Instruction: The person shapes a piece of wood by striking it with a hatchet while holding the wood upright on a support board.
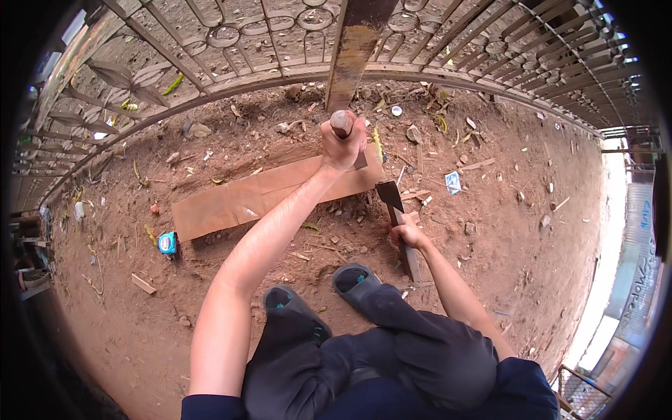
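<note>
The left arm rises bare from the lower left of the frame, stretched nearly straight up toward the upper middle, its forearm turned so the inner side faces the camera. The left hand sits at the top centre, fingers wrapped into a tight fist, knuckles outward. The right arm enters from the lower right, bent at the elbow, forearm angling up and left toward the middle. The right hand is lower, just right of centre, fingers curled closed, wrist slightly bent. The two hands are well apart.
</note>
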